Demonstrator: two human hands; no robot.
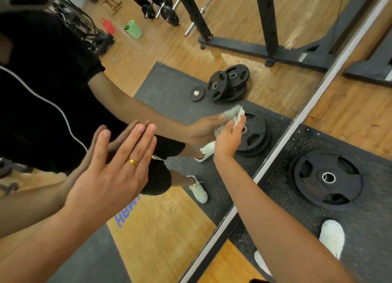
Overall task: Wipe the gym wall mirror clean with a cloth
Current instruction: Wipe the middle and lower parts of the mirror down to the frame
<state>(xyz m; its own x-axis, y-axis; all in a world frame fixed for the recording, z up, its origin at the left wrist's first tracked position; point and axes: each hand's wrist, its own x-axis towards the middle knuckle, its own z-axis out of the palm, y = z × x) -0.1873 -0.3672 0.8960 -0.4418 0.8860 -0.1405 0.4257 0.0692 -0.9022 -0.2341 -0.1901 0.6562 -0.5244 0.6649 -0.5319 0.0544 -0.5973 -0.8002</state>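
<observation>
The left hand lies flat on the mirror, fingers straight and pressed together. The right hand grips the bunched cloth against the glass, low down near the mirror's bottom edge. A weight plate lies on the floor nearby.

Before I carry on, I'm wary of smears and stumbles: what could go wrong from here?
The left hand, gold ring included, presses flat on the framed wall mirror; it may leave prints or scratch. The right hand holds the crumpled pale cloth low on the glass, and the black round weight plate lies near the white shoe: a sideways step could trip.
</observation>
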